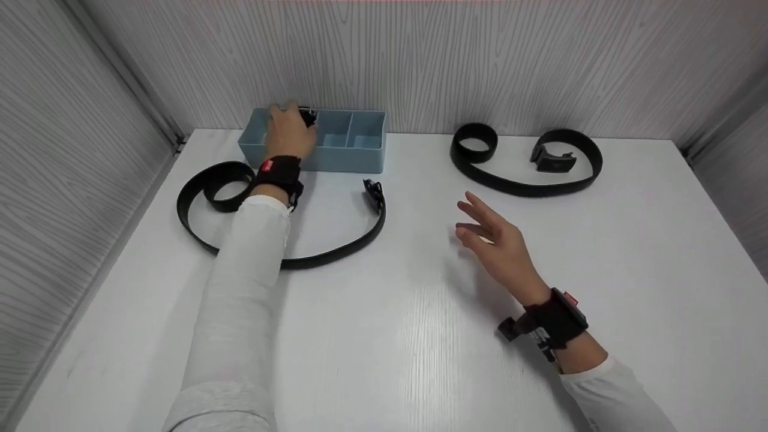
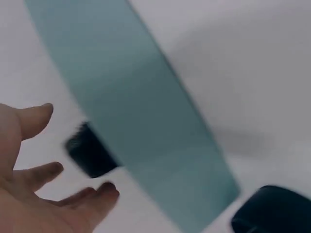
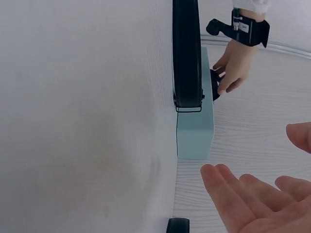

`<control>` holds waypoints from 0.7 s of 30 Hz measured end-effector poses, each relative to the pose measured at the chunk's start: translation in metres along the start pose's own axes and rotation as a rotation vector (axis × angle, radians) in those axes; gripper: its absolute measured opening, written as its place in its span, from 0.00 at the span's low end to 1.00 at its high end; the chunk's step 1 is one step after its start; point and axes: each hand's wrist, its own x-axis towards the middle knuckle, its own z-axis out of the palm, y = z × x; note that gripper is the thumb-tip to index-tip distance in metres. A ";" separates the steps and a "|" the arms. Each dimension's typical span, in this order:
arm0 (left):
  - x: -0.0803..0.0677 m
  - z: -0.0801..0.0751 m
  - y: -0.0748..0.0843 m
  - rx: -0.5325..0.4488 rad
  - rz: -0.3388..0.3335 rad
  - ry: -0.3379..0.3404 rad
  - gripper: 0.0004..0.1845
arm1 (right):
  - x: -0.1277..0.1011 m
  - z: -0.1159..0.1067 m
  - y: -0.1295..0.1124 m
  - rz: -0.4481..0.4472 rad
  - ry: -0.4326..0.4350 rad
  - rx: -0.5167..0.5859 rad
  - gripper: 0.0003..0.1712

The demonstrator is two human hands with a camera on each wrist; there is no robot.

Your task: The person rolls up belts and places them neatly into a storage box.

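Note:
My left hand point(image 1: 290, 133) is over the light blue divided box point(image 1: 345, 161) at the back left. In the left wrist view its fingers point(image 2: 104, 196) are spread, with a gap between them and a black item point(image 2: 95, 153). That item, its kind unclear, stands partly above the box rim and has a ridged edge. My right hand point(image 1: 498, 252) hovers over the table, holding nothing, fingers loosely extended. Nearest to it is a black belt point(image 1: 528, 189) with a dark buckle point(image 1: 555, 161). Another black belt point(image 1: 336, 257) curves under my left forearm, its buckle point(image 1: 373, 195) in front of the box.
The white table point(image 1: 384, 336) meets a wood-grain back panel point(image 1: 420, 66). Side panels stand at left point(image 1: 42, 162) and right point(image 1: 738, 180). Compartments point(image 1: 366, 129) in the right part of the box show no contents.

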 end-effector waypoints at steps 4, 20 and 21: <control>-0.047 -0.019 0.028 0.025 0.145 -0.128 0.29 | 0.000 -0.004 -0.002 0.005 0.007 0.002 0.35; -0.192 0.026 0.036 0.229 0.417 -0.360 0.11 | 0.003 -0.013 -0.005 0.043 -0.055 -0.072 0.22; -0.194 0.031 0.039 0.228 0.432 -0.349 0.11 | 0.003 -0.015 -0.005 0.047 -0.056 -0.073 0.22</control>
